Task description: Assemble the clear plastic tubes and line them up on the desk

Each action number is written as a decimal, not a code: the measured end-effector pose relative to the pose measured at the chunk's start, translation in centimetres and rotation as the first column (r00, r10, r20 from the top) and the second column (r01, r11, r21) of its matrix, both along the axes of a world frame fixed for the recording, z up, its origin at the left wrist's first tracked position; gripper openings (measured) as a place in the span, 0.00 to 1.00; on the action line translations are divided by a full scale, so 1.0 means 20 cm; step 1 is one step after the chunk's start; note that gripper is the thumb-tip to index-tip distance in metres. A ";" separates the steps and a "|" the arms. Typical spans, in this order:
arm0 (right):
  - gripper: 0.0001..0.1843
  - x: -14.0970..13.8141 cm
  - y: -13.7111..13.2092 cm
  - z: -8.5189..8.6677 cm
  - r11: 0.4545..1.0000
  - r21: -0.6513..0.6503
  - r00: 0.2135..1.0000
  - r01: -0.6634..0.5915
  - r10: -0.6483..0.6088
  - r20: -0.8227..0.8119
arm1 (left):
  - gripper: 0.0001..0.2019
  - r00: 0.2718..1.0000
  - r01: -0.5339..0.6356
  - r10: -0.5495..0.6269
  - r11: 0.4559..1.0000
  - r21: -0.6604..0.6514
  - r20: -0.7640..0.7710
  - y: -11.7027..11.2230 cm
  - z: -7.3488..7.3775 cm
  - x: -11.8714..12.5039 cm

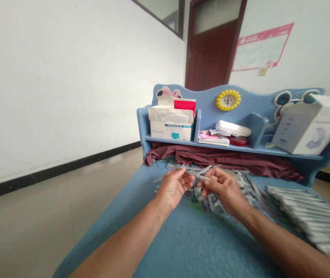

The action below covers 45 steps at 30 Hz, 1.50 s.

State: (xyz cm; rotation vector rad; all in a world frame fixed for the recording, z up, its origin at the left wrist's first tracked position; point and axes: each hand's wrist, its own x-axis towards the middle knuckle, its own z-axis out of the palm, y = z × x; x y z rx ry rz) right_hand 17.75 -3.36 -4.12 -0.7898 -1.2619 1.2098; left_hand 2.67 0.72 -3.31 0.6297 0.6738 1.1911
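A thin grey-white stick (199, 176) is stretched between my two hands above the blue table. My left hand (173, 188) pinches its left end between thumb and fingers. At the right end, my right hand (222, 187) has its fingertips closed on the same piece. Beneath and behind both hands lies a loose, jumbled pile of similar grey-white pieces (250, 190). What these pieces are is too blurred to tell. To the right of my right forearm, many long grey-white pieces lie side by side in an orderly stack (317, 218).
A dark red checked cloth (220, 157) runs along the table's (182, 247) back. On the blue shelf (211, 94) behind stand a mask box (170, 129), papers (214, 139), a round red tin (238, 141) and a white carton (307, 125). A yellow flower-shaped clock (228, 100) is on the backboard.
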 end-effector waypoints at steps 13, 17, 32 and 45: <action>0.12 0.04 0.04 -0.02 0.996 -0.009 0.989 0.086 -0.084 0.118 | 0.07 0.999 -0.046 0.046 0.999 0.016 -0.021 0.02 0.01 -0.02; 0.09 0.09 0.08 -0.06 0.994 -0.084 0.903 0.071 -0.028 0.430 | 0.08 0.997 -0.077 0.077 0.997 0.010 -0.028 0.04 0.00 -0.02; 0.08 0.17 0.11 -0.03 0.980 0.186 0.477 0.067 -0.195 0.857 | 0.07 0.997 -0.033 0.034 0.999 0.021 -0.066 0.04 0.00 -0.01; 0.12 0.38 0.14 0.12 0.977 0.193 0.031 0.089 -0.197 0.980 | 0.05 0.994 -0.008 0.012 0.999 0.033 -0.108 0.05 0.00 0.00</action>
